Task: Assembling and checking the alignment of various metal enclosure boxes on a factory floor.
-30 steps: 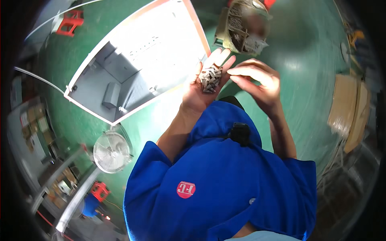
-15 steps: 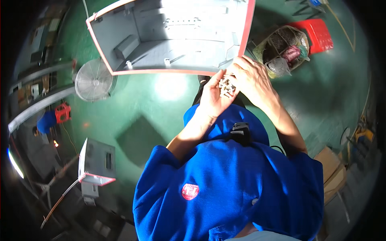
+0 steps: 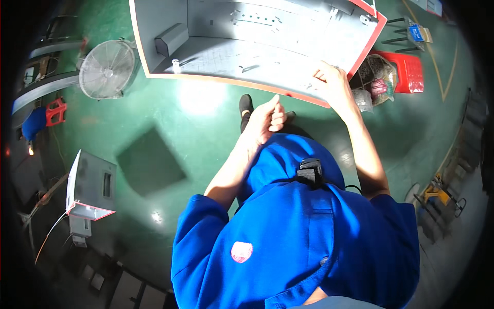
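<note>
A grey metal cabinet (image 3: 206, 51) with an orange-red rim hangs in front of me, its open side facing me. My right hand (image 3: 334, 87) reaches over its rim near the right end. Those fingers are bent together close to the bright inner wall; what they hold, if anything, is too small to make out. Outside the rim, my left hand (image 3: 268, 119) is closed with the thumb raised. Small pale metal parts lay in its palm a moment ago; the curled fingers now hide them. Small pegs, one a white peg (image 3: 176, 66), stand inside the cabinet.
A round floor fan (image 3: 108, 69) stands to the left. Farther down is a smaller grey metal box (image 3: 92, 180) with a red edge. By the cabinet's right end are a filled plastic bag (image 3: 378, 77) and a red stool (image 3: 409, 72). The floor (image 3: 206, 139) is green.
My hands have come apart. The right one has moved up and right into the cabinet; the left has closed over the small parts. The view has shifted, and the cabinet appears farther right.
</note>
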A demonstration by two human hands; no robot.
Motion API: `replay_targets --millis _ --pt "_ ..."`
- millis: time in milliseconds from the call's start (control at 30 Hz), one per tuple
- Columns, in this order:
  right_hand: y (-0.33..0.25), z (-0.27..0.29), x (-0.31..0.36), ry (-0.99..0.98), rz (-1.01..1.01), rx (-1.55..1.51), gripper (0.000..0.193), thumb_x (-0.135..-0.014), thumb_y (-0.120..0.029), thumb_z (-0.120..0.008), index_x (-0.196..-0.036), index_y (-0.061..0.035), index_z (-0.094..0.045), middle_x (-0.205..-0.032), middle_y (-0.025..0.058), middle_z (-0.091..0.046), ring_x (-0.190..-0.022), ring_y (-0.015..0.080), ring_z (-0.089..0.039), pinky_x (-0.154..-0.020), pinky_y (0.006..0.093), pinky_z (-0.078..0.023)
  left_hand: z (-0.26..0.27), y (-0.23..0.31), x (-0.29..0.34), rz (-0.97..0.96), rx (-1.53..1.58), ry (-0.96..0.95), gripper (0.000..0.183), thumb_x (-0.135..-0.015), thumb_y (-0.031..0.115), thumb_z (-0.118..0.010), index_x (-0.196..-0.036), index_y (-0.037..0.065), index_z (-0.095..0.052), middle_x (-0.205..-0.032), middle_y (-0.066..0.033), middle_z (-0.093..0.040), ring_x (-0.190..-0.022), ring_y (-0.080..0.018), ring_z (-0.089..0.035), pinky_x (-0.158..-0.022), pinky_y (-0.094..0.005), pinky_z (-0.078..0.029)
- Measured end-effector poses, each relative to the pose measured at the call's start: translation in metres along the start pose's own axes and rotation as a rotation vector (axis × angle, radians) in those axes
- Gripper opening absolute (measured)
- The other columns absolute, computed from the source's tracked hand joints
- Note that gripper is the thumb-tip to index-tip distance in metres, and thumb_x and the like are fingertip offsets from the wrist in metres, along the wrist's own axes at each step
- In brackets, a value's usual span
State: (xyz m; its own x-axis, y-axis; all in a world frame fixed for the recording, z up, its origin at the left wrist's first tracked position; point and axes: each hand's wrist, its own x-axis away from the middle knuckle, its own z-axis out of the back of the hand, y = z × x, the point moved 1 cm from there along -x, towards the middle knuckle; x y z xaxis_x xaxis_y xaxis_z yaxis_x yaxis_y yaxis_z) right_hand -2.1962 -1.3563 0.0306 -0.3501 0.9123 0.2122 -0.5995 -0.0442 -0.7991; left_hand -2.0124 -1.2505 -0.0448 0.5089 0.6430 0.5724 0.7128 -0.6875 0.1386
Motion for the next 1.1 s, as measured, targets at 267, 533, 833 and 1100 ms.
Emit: replay_targets --millis 267,533,833,1100 --pt "0.052 -0.036 -0.022 0.218 -0.062 0.316 0.007 -0.080 -0.008 -0.054 -0.077 -0.0020 -0.055 -0.062 0.0143 -0.057 -0.057 0.0242 -0.057 -0.058 0.0352 -0.046 0.042 0.051 -0.009 -0.050 -0.337 0.142 0.041 -0.090 0.042 -0.056 -0.065 0.011 -0.047 -0.056 0.0037 -0.039 -0.045 -0.0049 -0.034 -0.036 -0.0184 -0.022" --pt "0.060 -0.044 -0.036 0.261 -0.183 0.411 0.010 -0.074 -0.006 -0.068 -0.081 -0.0044 -0.061 -0.072 0.0113 -0.066 -0.067 0.0209 -0.066 -0.060 0.0321 -0.049 0.045 0.074 -0.032 -0.050 -0.519 0.193 0.052 -0.084 0.056 -0.057 -0.060 0.012 -0.047 -0.051 0.0042 -0.039 -0.041 -0.0054 -0.035 -0.036 -0.0196 -0.025" --pt "0.078 -0.047 -0.055 0.402 -0.131 0.343 0.009 -0.073 -0.009 -0.068 -0.079 -0.0065 -0.062 -0.072 0.0124 -0.065 -0.067 0.0272 -0.065 -0.060 0.0371 -0.050 0.059 0.094 -0.048 -0.112 -0.539 0.226 0.052 -0.084 0.058 -0.056 -0.059 0.013 -0.047 -0.053 0.0046 -0.041 -0.043 -0.0054 -0.038 -0.038 -0.0201 -0.025" --pt "0.079 -0.044 -0.077 0.331 -0.136 0.399 0.009 -0.072 -0.012 -0.069 -0.079 -0.0085 -0.063 -0.070 0.0101 -0.066 -0.066 0.0268 -0.065 -0.060 0.0371 -0.049 0.051 0.110 -0.057 -0.166 -0.548 0.209 0.046 -0.084 0.053 -0.058 -0.063 0.013 -0.050 -0.054 0.0047 -0.041 -0.044 -0.0048 -0.038 -0.039 -0.0194 -0.026"
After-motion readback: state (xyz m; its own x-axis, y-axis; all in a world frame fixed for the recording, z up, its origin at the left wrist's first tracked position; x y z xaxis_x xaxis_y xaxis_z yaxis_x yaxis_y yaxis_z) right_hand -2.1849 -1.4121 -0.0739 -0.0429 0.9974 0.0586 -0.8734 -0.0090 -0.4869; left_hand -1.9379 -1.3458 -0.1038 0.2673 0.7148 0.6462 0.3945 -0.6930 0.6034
